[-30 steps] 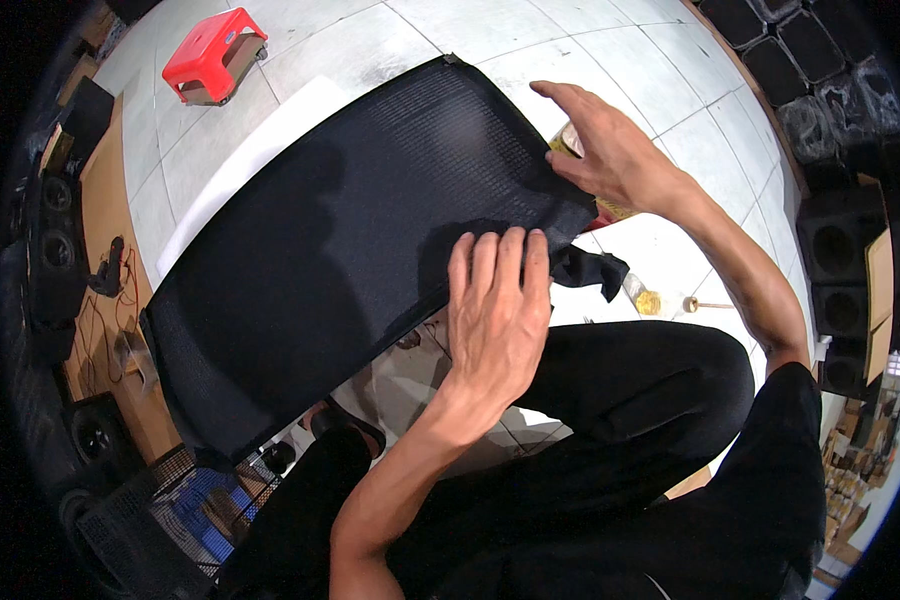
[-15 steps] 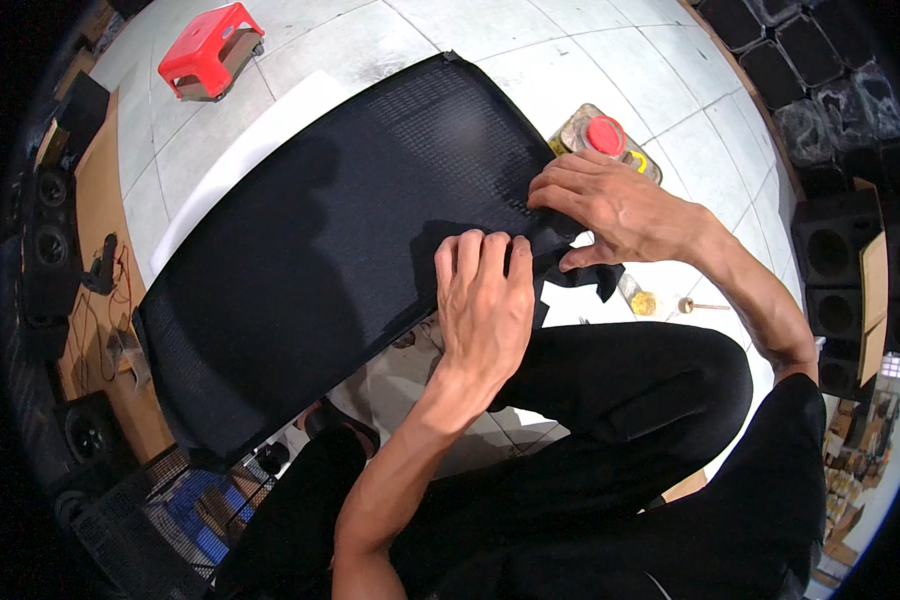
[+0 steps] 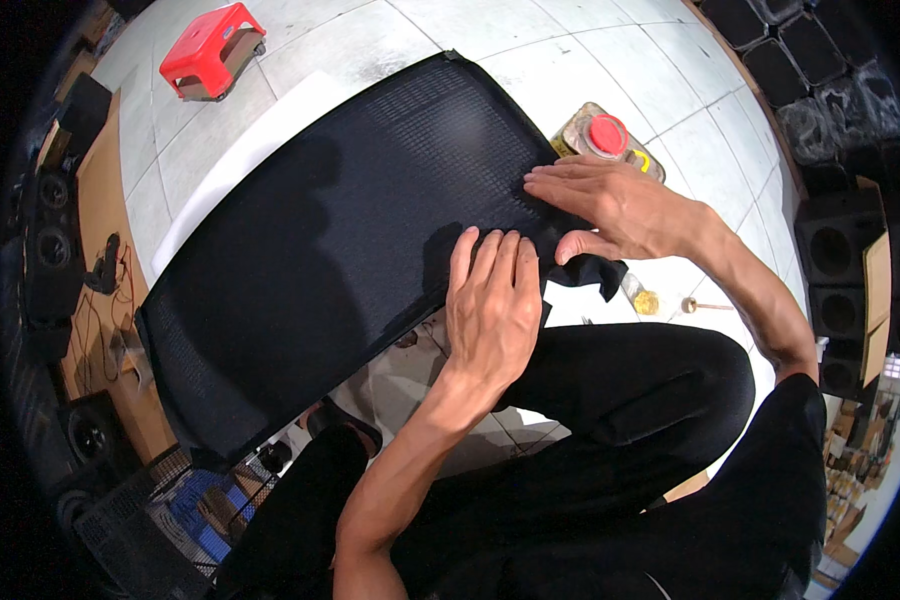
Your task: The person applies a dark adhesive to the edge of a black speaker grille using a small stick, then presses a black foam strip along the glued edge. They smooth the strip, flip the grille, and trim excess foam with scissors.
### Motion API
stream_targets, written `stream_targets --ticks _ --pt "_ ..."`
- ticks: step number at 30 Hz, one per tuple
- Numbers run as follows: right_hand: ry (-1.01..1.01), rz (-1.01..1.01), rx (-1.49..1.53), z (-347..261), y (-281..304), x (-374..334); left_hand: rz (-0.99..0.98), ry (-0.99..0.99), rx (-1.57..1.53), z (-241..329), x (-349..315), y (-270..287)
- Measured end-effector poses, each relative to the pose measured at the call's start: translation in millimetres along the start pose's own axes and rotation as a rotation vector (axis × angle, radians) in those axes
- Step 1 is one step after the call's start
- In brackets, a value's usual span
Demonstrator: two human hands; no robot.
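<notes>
A large panel (image 3: 300, 240) covered in black cloth lies at a slant before me, with a perforated pattern showing through at its far end. Its cover looks like speaker grille cloth. My left hand (image 3: 495, 300) rests on the panel's near edge, fingers stretched out over the cloth. At the right-hand corner, my right hand (image 3: 620, 210) lies with straight fingers on the cloth and its thumb apart. A loose flap of black cloth (image 3: 600, 275) hangs below that thumb. The underside of the corner is hidden.
Just beyond my right hand stands a metal can (image 3: 580, 125) with a red cap. A small yellow-ended container (image 3: 644, 301) and a thin rod (image 3: 710, 306) lie nearby. A red stool (image 3: 205, 50) is far left. Speaker boxes (image 3: 830, 250) line the right; a mesh basket (image 3: 130, 530) sits lower left.
My right hand's fingers have straightened from a curled grip at the corner to lie flatter on the cloth. My left hand has shifted slightly right along the edge.
</notes>
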State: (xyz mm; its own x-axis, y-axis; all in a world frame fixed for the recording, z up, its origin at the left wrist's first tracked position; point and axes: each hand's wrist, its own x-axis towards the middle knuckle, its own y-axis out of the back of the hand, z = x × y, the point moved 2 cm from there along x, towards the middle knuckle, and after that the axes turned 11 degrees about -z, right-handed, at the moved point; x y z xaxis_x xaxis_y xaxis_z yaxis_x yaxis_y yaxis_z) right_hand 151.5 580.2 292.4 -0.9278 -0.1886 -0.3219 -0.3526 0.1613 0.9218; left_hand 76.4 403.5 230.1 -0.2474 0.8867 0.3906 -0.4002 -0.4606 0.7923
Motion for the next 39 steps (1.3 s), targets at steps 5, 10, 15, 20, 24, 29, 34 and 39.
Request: stream_targets --ticks 5,10,15,20,24,29,34,39 --pt "-0.002 -0.023 0.140 -9.9 -12.6 8.2 -0.013 -0.006 0.034 0.5 -1.2 -0.5" --pt "0.097 -0.050 0.443 -8.9 -18.7 27.0 -0.031 -0.019 -0.004 1.7 -3.5 -2.7" --pt "0.025 -0.044 0.331 1.4 -16.6 11.6 -0.049 -0.011 -0.015 1.3 -5.1 -0.8" --pt "-0.115 0.055 0.343 9.3 2.4 -9.2 0.012 0.018 0.005 2.0 -2.7 0.8" --pt "0.019 0.039 0.140 -1.8 4.5 -2.0 0.070 0.026 -0.013 1.6 0.2 -0.7" --pt "0.010 -0.022 0.120 -10.2 -3.9 7.7 0.053 0.044 -0.019 0.6 1.1 -0.8" --pt "0.002 -0.025 0.059 -7.9 -8.0 11.0 -0.032 0.083 -0.056 2.5 6.9 1.1" --pt "0.013 -0.017 0.028 -0.9 -2.3 8.6 -0.164 0.144 -0.043 3.7 10.7 1.2"
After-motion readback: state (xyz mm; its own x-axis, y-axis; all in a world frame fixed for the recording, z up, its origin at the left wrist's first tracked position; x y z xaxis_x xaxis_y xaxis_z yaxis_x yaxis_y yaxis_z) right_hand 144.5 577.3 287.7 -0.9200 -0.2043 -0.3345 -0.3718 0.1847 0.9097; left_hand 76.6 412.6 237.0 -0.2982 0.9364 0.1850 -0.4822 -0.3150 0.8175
